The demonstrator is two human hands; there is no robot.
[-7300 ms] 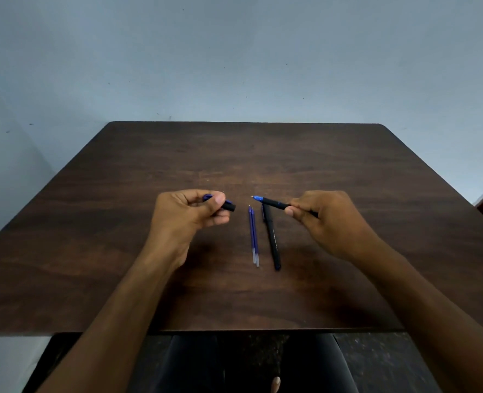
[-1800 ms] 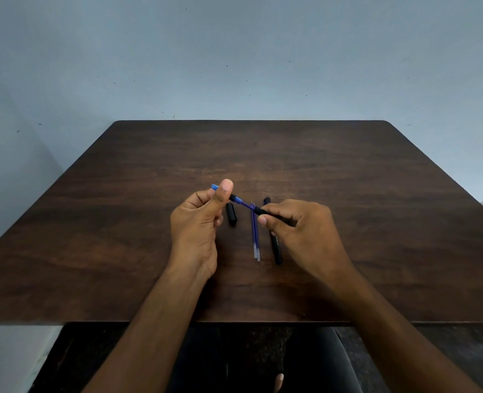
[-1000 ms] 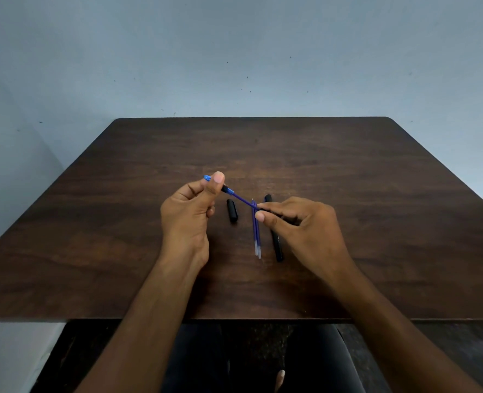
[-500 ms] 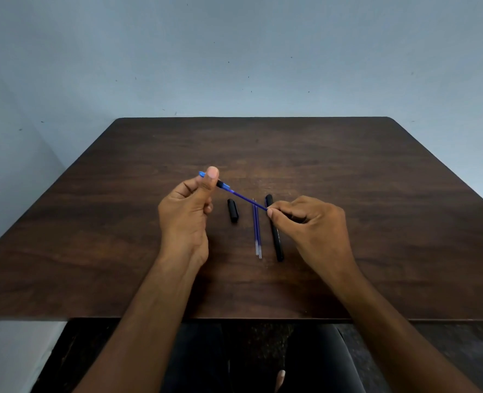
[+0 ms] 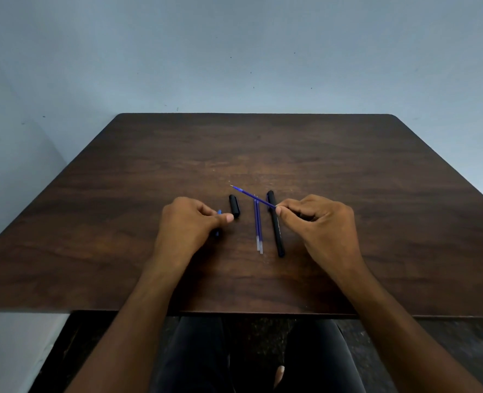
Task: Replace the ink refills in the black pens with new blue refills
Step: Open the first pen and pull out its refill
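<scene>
Right hand (image 5: 319,222) pinching an exposed blue refill (image 5: 253,196) above two spare refills (image 5: 258,225) and a capped black pen (image 5: 275,222); left hand (image 5: 189,222) gripping a barely visible blue-tipped piece (image 5: 219,219) beside a black cap (image 5: 234,205). Risk: loose cap rolling away if nudged.

I count three blue refills: two (image 5: 258,225) lying side by side on my one table (image 5: 121,251), one (image 5: 253,197) in my right hand (image 5: 319,222). One whole black pen (image 5: 276,225) lies there, plus one black cap (image 5: 234,205). My left hand (image 5: 186,225) holds one small part (image 5: 219,212), mostly hidden.
</scene>
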